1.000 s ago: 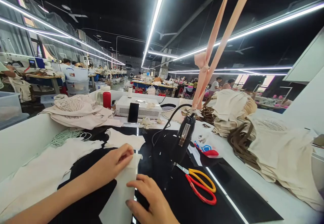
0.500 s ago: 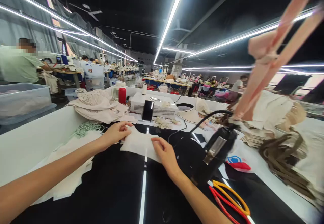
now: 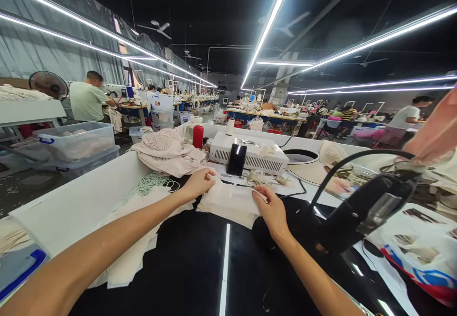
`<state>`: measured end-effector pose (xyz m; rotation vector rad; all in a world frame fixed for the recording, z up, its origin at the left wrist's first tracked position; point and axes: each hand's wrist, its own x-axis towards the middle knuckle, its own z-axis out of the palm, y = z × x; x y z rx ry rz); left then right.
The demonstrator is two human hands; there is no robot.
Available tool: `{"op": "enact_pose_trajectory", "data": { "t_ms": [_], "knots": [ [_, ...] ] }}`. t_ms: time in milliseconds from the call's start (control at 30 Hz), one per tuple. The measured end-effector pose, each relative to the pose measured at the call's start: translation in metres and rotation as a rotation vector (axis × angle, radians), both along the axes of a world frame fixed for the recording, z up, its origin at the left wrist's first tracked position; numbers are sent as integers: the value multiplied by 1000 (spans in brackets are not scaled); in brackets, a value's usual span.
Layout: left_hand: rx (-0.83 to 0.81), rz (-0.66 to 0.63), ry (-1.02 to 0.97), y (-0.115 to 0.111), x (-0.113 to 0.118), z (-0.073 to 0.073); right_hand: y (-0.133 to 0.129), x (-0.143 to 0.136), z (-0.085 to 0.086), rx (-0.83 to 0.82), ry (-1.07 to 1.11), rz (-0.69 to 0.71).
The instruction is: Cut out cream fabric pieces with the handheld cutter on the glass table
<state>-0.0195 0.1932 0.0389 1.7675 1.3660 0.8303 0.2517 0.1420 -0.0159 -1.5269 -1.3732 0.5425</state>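
A cream fabric piece (image 3: 228,206) lies spread over the glossy black tabletop (image 3: 189,263), held between both hands. My left hand (image 3: 198,183) pinches its upper left corner, with fingers curled together. At its right edge, my right hand (image 3: 273,211) grips the cloth between thumb and fingers. Under and beside my left forearm is a loose stack of cream fabric pieces (image 3: 128,259), with a tangle of pale green cord (image 3: 153,182) behind it. A dark phone (image 3: 236,160) leans upright just beyond the cloth. To the right of my right hand stands a black device with a hose (image 3: 357,211).
A white vented box (image 3: 250,149) stands behind the phone, with a red bottle (image 3: 197,136) and a heap of pale fabric (image 3: 171,152) to its left. A printed plastic bag (image 3: 421,249) lies at right. Clear bins (image 3: 78,140) and co-workers at machines are beyond the table.
The view has swung left, so the scene sits further right; the orange and red handles have left view. The fabric piece and both hands are closer to the phone, both hands still holding the cloth.
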Motion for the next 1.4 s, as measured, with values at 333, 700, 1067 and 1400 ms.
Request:
{"op": "enact_pose_trajectory", "data": {
  "t_ms": [333, 700, 1067, 1400],
  "knots": [
    [-38, -23, 234, 5, -34, -17, -11, 0, -18, 57, -291, 68],
    [-70, 103, 734, -59, -169, 33, -53, -33, -6, 81, -164, 181],
    [-5, 194, 635, -78, -174, 14, -97, -48, 10, 53, -162, 412],
    [71, -108, 152, -151, -102, 48, -119, -74, 20, -115, 87, 476]
  ]
}}
